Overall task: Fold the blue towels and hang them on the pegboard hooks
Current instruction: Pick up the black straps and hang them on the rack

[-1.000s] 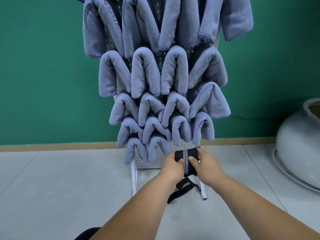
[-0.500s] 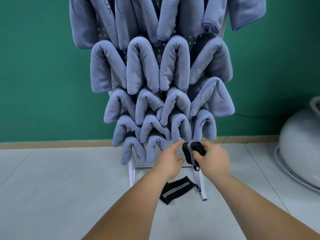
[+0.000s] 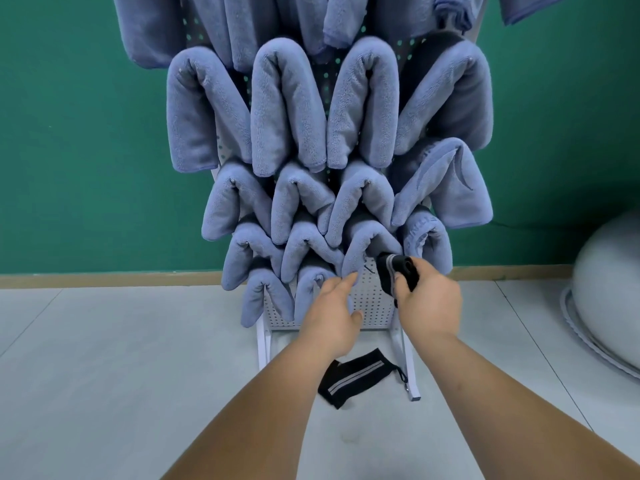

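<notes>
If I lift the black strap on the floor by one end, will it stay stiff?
Probably it hangs limp: the black strap lies flat and curved on the floor, like thin fabric. Likely light. The small clip at its end may swing.

Towels (image 3: 287, 109) hang on pegboard (image 3: 372, 299); strap (image 3: 356, 377) on floor (image 3: 104, 375) below, btwn its legs (image 3: 264, 344); round vessel (image 3: 609, 289) far R.

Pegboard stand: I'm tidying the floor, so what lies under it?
A black grey-striped strap lies on the floor between its white legs. Farther back, the pegboard and blue towels hide the floor.
</notes>
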`<state>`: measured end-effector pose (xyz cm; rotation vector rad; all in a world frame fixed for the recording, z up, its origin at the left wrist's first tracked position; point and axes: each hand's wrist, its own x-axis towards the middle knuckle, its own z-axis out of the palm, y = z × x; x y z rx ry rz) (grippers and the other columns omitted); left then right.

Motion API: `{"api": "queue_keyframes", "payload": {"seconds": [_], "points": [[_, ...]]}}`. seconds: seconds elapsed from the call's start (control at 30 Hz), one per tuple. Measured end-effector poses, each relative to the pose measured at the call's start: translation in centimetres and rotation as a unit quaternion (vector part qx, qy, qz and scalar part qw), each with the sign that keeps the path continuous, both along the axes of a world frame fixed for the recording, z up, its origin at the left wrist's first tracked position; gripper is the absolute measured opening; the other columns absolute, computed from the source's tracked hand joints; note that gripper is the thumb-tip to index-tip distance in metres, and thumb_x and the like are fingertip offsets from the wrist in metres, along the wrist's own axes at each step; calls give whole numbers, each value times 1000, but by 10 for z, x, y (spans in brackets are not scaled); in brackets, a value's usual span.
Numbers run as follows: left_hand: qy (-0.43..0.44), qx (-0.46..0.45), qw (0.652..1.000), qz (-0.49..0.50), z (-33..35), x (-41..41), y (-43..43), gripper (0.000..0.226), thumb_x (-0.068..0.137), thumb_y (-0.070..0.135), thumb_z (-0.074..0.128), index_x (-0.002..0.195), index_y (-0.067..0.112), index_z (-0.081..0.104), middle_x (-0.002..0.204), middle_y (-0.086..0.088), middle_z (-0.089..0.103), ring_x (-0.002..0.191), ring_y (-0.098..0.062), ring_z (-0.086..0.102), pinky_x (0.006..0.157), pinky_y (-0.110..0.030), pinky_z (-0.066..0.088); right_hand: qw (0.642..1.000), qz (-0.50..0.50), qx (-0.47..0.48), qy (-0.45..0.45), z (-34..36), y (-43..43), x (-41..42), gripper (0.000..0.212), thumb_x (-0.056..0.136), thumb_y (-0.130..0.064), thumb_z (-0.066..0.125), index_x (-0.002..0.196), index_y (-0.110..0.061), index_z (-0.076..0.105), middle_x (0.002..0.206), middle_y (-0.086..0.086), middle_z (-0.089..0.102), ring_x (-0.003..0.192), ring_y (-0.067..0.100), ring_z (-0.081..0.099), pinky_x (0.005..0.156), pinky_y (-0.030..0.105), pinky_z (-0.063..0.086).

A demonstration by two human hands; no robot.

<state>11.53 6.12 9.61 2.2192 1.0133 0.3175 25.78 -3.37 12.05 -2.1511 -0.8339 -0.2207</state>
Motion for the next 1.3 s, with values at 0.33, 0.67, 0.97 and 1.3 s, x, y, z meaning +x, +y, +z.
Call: {"api": "queue_keyframes", "payload": {"seconds": [0.33,0.67,0.97,1.3], "points": [[-12,-9,1000,6,0,1,-6,74,101,23,61,163,41,25,163,14,27,114,-18,63,100,-42,54,999,-1,42,-5,-11,5,-15,11,92,-29,71,99,-21,73,70,5,68,63,30,56,58,31,41],[-12,-16,1000,5,1,3,-7,74,102,22,61,163,43,24,162,15,28,110,-13,63,100,-37,53,1000,17,-14,-15,-19,13,-10,19,97,-29,69,114,-22,74,77,9,72,68,36,62,60,33,40],[-42,-25,999,12,-7,3,-2,74,100,22,64,160,47,28,159,21,29,109,-14,65,101,-39,54,998,-3,-67,-2,-28,21,-12,14,97,-35,67,106,-25,72,75,5,68,66,29,53,58,33,42],[-77,-13,997,5,-19,1,7,74,96,24,70,157,48,35,155,18,36,119,-18,63,103,-36,53,993,-47,-106,-30,-33,29,-15,22,102,-48,57,102,-28,69,77,4,65,66,29,51,56,32,38]]}}
